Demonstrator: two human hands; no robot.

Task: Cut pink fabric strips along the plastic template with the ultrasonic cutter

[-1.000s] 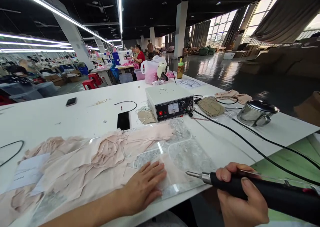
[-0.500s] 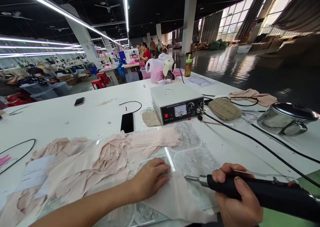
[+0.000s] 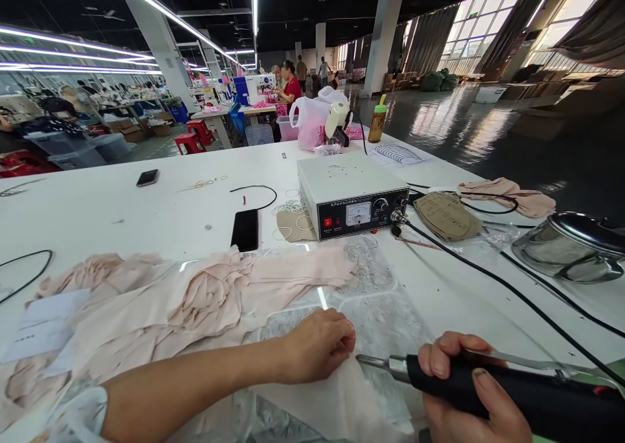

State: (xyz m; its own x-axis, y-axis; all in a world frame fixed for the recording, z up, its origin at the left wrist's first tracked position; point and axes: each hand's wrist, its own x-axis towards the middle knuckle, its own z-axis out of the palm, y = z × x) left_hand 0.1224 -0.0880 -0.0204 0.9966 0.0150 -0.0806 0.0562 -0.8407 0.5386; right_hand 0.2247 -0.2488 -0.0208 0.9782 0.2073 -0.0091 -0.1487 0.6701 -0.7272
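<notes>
My right hand (image 3: 473, 391) is wrapped round the black body of a handheld ultrasonic cutter (image 3: 527, 384), whose metal tip points left. That tip is just right of my left hand (image 3: 317, 345), close to the edge of a thin pale pink fabric piece (image 3: 336, 397). The fingers of my left hand are curled together on the upper edge of this piece; the fingertips are partly hidden. Under the fabric lies a clear sheet with patterned panels (image 3: 381, 280). More pale pink fabric (image 3: 209, 293) is heaped to the left, beyond my forearm.
A control box (image 3: 361, 215) with a dial stands behind the work, its black cable running right. Around it are a black phone (image 3: 245, 229), brown card templates (image 3: 446, 215), a steel lidded pot (image 3: 569, 247) and a drink bottle (image 3: 377, 122). Further off, a person in red (image 3: 291, 88) sits at a sewing machine.
My left hand has moved right, its fingers going from spread flat to curled together at the fabric edge. The cutter stays in my right hand, and the view has shifted slightly.
</notes>
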